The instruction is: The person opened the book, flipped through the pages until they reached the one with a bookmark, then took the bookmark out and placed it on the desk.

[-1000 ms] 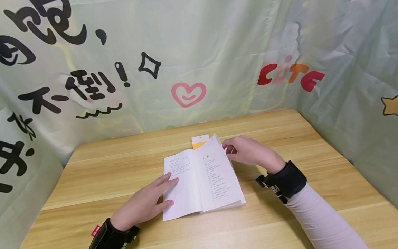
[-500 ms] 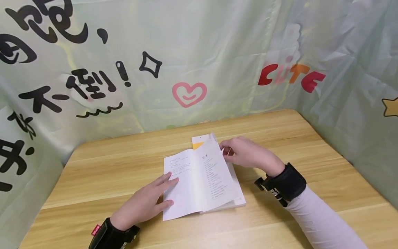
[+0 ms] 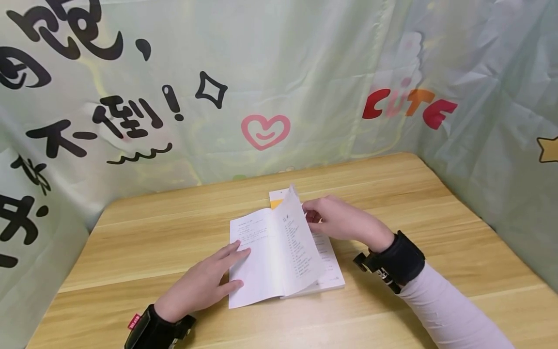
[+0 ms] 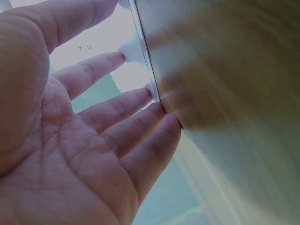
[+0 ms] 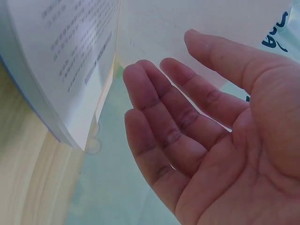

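An open book lies on the wooden table in the head view, with printed text on its pages. My left hand rests on the left page's outer edge, its fingers spread; in the left wrist view the left hand has its fingertips at the page edge. A right-hand page with a list of printed lines stands lifted and bowed. Beside its raised outer edge is my right hand. In the right wrist view the right hand shows thumb and fingers apart, loosely bent, against the lifted page.
A white and yellow-orange card-like piece shows behind the book's top edge, partly hidden. The wooden table ends at a printed cloth backdrop. Each wrist wears a black strap.
My right hand has moved left, and the right-hand page has lifted and swung further left, showing more of the printed page beneath. My left hand has stayed on the left page.
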Demonstrator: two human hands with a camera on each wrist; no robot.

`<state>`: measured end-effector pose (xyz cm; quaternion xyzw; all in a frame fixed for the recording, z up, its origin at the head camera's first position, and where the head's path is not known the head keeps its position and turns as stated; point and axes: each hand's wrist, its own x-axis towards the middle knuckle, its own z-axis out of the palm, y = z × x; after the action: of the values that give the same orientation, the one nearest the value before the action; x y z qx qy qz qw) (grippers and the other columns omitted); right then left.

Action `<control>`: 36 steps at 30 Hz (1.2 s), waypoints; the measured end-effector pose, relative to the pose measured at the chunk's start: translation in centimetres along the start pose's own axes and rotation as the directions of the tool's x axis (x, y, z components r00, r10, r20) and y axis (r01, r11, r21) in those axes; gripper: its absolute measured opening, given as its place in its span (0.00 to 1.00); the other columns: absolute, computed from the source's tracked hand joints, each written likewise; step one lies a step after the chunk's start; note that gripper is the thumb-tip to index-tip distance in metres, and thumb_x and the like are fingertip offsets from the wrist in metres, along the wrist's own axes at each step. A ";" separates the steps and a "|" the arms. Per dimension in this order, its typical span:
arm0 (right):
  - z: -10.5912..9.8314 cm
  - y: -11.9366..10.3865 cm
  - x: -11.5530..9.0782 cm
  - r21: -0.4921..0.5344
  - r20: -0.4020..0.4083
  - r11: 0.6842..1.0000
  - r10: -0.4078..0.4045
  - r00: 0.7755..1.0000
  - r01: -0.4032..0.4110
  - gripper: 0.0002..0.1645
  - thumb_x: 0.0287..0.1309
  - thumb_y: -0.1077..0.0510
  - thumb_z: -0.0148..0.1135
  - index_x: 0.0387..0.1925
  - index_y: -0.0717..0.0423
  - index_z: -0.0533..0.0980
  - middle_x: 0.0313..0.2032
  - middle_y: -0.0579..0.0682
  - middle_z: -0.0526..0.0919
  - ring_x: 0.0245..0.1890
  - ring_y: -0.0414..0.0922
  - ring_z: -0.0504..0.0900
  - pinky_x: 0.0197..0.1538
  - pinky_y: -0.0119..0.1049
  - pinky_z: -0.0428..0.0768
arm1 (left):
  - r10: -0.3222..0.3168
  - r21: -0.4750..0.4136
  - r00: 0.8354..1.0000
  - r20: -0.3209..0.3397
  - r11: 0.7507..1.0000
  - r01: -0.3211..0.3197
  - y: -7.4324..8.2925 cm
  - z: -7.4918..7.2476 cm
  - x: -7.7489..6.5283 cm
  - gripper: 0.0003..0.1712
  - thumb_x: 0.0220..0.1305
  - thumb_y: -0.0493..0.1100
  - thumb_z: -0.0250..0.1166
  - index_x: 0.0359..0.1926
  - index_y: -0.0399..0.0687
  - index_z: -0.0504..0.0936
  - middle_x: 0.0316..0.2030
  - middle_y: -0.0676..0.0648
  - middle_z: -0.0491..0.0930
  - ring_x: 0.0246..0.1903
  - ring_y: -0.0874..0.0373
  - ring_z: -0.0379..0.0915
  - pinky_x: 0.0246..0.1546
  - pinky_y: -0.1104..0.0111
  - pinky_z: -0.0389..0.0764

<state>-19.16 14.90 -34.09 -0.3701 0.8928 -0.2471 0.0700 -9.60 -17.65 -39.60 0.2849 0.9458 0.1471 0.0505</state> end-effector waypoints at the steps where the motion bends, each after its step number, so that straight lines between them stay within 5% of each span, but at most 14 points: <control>1: 0.1 0.0 0.0 0.002 -0.001 1.000 -0.009 1.000 0.009 0.06 0.58 0.63 0.64 0.34 0.50 0.76 0.30 0.39 0.79 0.32 0.36 0.79 0.37 0.30 0.78 | 0.001 -0.003 1.000 0.000 1.000 -0.001 0.0 0.0 0.0 0.36 0.63 0.54 0.64 0.71 0.54 0.66 0.68 0.40 0.60 0.64 0.48 0.59 0.56 0.53 0.69; 36: 2.3 -2.0 0.3 0.011 0.076 0.997 -0.079 0.994 0.078 0.05 0.61 0.61 0.61 0.31 0.48 0.76 0.29 0.38 0.79 0.31 0.35 0.77 0.36 0.30 0.78 | -0.003 -0.025 0.999 -0.034 1.000 0.002 -0.1 0.2 0.0 0.37 0.57 0.52 0.70 0.67 0.51 0.70 0.67 0.41 0.62 0.63 0.49 0.61 0.56 0.55 0.70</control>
<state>-17.40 12.62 -35.12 -0.4139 0.8732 -0.2387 0.0957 -9.63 -17.73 -39.82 0.2807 0.9449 0.1639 0.0380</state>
